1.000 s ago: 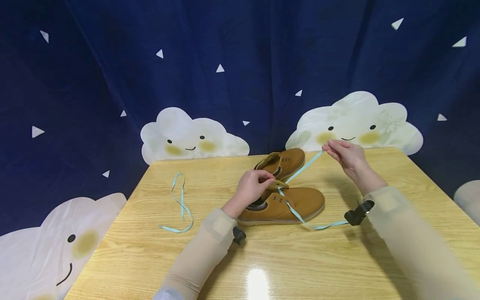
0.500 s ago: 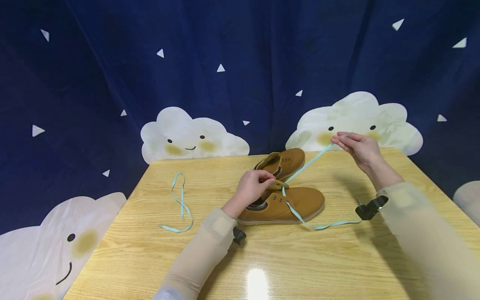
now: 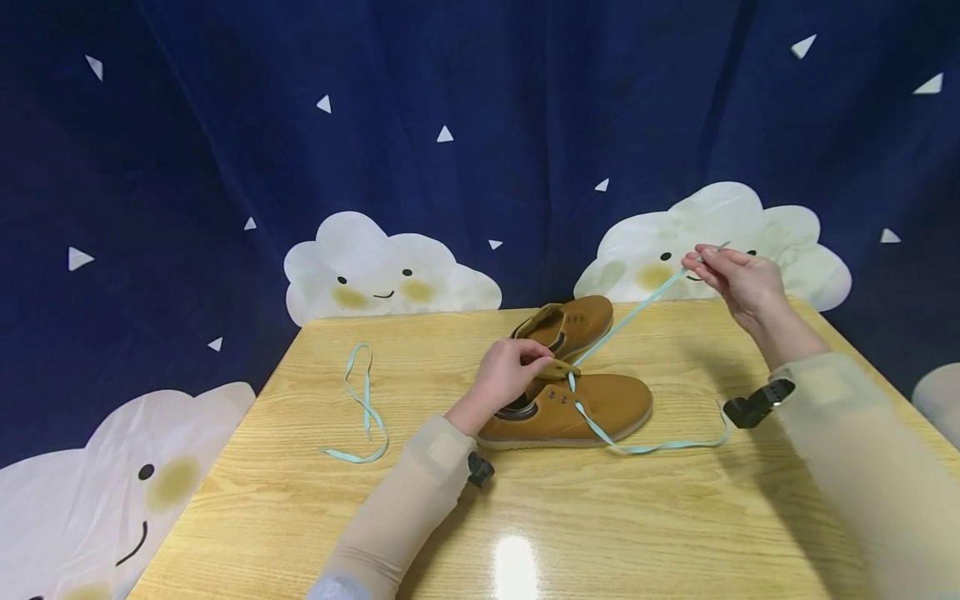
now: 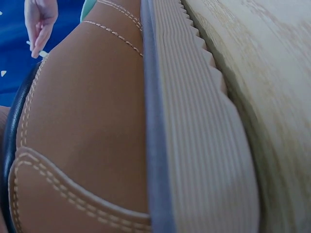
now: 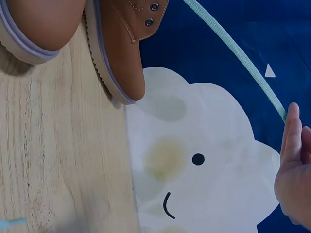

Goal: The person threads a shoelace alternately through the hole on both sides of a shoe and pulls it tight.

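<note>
In the head view, a brown lace-up shoe [image 3: 607, 400] lies on the table with its toe to the right. My left hand [image 3: 504, 373] pinches the shoe's far eyelet flap [image 3: 562, 369] and holds it up. A light-blue shoelace [image 3: 637, 308] runs through the front eyelets. My right hand [image 3: 750, 287], raised at the back right, pinches one length of it and stretches it taut, the tip poking out past the fingers. The lace's other end [image 3: 660, 447] trails rightward over the table. The left wrist view is filled by the shoe's side [image 4: 92, 107], hiding the left fingers.
A matching brown shoe [image 3: 588, 318] stands just behind the near one. Farther left, a second light-blue shoelace [image 3: 367, 408] lies loosely curved on the wooden table [image 3: 420, 517]. A dark blue curtain [image 3: 420, 50] with cloud prints hangs behind the table's back edge.
My right hand has moved up and to the right, drawing out more of the taut lace. The trailing end has slipped clear of the right wrist camera in view. My left hand stays put.
</note>
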A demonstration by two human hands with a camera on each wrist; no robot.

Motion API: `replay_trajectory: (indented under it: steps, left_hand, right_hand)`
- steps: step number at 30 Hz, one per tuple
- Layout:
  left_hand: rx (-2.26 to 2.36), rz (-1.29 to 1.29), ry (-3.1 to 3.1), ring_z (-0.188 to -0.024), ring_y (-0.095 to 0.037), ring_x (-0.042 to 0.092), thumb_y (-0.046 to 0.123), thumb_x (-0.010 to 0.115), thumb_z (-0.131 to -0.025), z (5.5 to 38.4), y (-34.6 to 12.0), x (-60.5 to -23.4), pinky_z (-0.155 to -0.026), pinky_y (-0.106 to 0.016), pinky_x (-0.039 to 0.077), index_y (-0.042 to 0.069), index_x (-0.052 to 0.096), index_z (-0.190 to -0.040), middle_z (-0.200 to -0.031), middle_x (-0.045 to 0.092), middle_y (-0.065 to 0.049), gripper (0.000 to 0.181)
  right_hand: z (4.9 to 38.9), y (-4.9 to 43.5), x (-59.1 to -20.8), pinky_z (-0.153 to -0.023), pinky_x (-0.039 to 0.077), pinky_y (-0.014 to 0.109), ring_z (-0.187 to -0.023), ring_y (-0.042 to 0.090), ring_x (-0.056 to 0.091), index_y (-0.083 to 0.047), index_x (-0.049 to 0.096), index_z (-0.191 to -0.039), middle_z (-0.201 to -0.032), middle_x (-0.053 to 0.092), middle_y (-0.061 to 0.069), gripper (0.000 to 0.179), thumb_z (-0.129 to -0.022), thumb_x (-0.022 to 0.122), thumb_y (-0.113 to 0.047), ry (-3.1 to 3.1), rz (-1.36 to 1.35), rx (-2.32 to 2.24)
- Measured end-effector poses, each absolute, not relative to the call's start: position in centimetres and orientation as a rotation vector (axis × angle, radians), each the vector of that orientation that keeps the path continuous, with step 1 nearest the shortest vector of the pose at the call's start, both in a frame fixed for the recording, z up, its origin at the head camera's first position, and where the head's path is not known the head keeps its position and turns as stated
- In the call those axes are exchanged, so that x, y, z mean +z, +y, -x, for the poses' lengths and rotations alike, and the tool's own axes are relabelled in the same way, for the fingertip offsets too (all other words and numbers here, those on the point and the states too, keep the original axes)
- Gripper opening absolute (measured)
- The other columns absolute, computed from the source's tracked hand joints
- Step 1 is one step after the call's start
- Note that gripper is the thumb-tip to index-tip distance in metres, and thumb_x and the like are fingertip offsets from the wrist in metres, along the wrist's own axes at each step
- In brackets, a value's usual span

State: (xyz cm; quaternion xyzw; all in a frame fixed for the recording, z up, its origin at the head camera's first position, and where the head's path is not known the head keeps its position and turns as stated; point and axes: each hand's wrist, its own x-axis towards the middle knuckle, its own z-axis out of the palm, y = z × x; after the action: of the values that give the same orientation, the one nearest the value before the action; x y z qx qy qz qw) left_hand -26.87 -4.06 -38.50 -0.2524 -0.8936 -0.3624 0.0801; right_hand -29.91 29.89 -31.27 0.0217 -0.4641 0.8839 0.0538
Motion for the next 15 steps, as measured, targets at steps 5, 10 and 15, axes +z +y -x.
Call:
replay_trajectory:
  steps: [5,10,15]
  left_hand:
    - [-1.078,0.762,-2.674,-0.073,-0.007,0.06,0.02,0.068,-0.093,26.91,-4.01,-38.37,-0.067,-0.021,0.045,0.013,0.077,-0.095,-0.088,0.072,0.004,0.012]
    - [-1.086,0.763,-2.674,-0.072,-0.006,0.059,0.02,0.068,-0.093,26.92,-4.03,-38.33,-0.066,-0.021,0.045,0.013,0.077,-0.095,-0.087,0.071,0.005,0.012]
    - [-1.102,0.752,-2.675,-0.071,-0.006,0.059,0.02,0.068,-0.093,26.89,-4.08,-38.39,-0.065,-0.021,0.045,0.013,0.077,-0.095,-0.086,0.071,0.005,0.011]
  right_hand:
    - [29.81,30.55,-31.33,-0.078,0.051,0.023,-0.079,0.021,0.072,0.001,0.075,-0.09,-0.086,0.072,0.013,0.014,-0.09,0.062,0.006,-1.396,-0.006,2.665]
    - [29.56,30.86,-31.64,-0.075,0.052,0.02,-0.08,0.017,0.072,-0.003,0.076,-0.092,-0.087,0.073,0.01,0.012,-0.091,0.064,-0.002,-1.485,0.007,2.618]
    - [29.14,30.32,-32.15,-0.057,0.05,0.015,-0.07,0.004,0.067,-0.017,0.078,-0.092,-0.086,0.073,-0.005,0.012,-0.093,0.066,-0.021,-1.796,0.012,2.356]
